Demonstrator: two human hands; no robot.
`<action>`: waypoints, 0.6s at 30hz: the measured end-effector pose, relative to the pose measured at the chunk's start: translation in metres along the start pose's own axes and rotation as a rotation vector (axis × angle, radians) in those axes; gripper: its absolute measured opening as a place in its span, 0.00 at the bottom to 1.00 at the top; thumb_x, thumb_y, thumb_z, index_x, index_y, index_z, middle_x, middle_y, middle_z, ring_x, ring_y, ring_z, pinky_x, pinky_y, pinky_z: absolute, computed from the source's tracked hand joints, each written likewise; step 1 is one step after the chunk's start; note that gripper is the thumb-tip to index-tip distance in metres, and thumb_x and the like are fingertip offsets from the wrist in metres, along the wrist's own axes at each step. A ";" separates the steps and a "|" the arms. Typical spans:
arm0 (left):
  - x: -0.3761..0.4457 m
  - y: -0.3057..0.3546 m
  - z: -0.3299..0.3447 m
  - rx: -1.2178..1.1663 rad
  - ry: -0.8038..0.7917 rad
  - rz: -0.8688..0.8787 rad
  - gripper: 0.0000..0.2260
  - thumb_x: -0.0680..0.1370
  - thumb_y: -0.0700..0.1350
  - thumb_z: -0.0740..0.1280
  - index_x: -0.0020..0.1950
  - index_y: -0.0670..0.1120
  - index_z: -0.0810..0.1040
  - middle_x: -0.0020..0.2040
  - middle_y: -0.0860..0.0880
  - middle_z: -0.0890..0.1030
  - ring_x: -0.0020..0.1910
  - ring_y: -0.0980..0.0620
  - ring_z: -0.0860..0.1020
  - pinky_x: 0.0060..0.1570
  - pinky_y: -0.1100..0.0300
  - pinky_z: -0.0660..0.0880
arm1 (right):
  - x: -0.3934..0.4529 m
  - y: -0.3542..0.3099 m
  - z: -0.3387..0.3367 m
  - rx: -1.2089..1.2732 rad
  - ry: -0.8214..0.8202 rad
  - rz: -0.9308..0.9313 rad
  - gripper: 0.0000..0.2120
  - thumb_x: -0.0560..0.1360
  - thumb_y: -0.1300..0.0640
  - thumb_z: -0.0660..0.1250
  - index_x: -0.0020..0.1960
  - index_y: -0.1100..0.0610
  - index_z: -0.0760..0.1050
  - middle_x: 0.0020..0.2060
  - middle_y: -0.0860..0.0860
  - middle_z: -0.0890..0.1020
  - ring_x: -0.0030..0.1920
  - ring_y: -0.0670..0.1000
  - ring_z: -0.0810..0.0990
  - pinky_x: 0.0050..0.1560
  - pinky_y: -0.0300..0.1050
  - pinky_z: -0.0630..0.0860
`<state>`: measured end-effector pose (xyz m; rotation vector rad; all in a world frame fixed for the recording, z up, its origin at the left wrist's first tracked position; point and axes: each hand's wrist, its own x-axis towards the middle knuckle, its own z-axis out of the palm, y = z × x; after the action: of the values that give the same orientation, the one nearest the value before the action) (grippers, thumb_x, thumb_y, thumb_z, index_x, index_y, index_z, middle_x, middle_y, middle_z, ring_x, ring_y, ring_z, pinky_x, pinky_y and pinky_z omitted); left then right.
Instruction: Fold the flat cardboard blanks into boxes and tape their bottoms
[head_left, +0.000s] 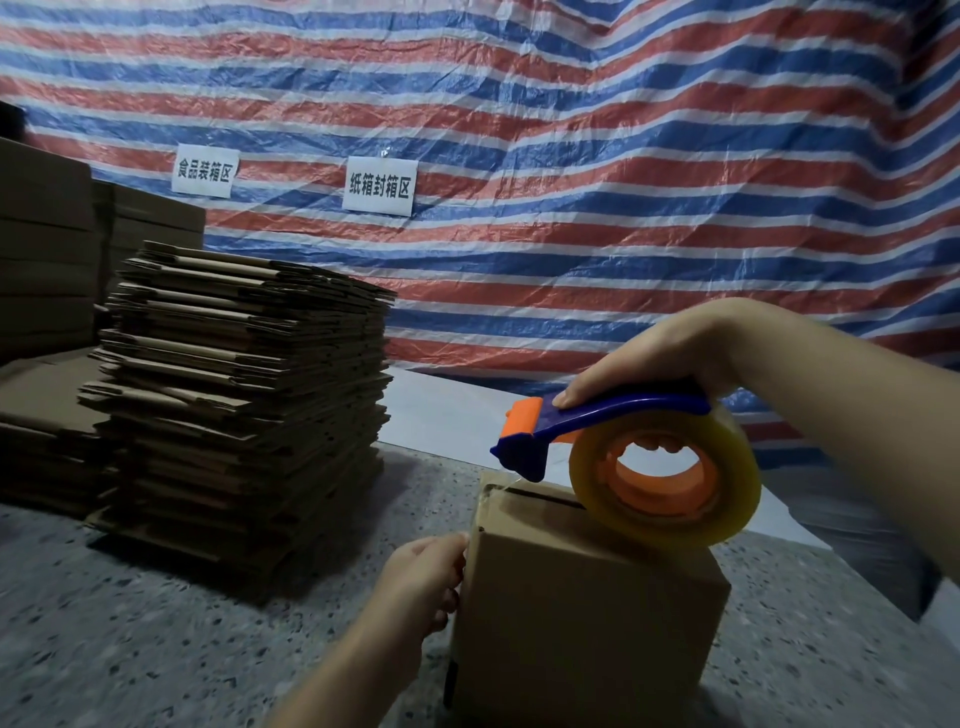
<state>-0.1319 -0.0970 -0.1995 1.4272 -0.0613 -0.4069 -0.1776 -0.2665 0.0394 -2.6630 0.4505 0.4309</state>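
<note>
The cardboard box (582, 613) is cut off below by the picture's bottom edge, and part of its top seam is hidden under the tape dispenser (623, 457). The fingers of the right hand (660, 358) are mostly concealed inside the roll's core. The brown stacks (41, 249) at the floor's far left edge are cropped.
</note>
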 end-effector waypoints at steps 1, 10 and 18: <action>0.001 0.000 0.000 0.002 -0.004 0.004 0.14 0.79 0.43 0.65 0.33 0.47 0.69 0.26 0.51 0.68 0.22 0.55 0.63 0.24 0.63 0.58 | 0.000 0.000 0.000 0.002 -0.001 0.000 0.23 0.71 0.39 0.72 0.55 0.56 0.78 0.39 0.54 0.87 0.33 0.50 0.85 0.32 0.42 0.80; -0.014 0.004 -0.008 0.326 0.182 0.311 0.09 0.82 0.49 0.63 0.50 0.43 0.76 0.41 0.47 0.79 0.35 0.52 0.76 0.34 0.61 0.73 | -0.001 0.000 0.001 0.004 0.000 -0.009 0.22 0.73 0.39 0.72 0.55 0.56 0.78 0.38 0.54 0.87 0.33 0.50 0.85 0.32 0.41 0.80; -0.019 0.028 -0.012 0.540 -0.290 0.671 0.35 0.60 0.81 0.62 0.64 0.79 0.55 0.64 0.81 0.54 0.60 0.85 0.54 0.65 0.66 0.59 | -0.001 0.000 0.001 0.009 0.001 -0.019 0.21 0.73 0.40 0.72 0.54 0.56 0.79 0.38 0.54 0.87 0.33 0.50 0.85 0.32 0.41 0.80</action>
<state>-0.1396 -0.0771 -0.1706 1.7550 -0.9172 -0.0274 -0.1790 -0.2663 0.0392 -2.6566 0.4259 0.4204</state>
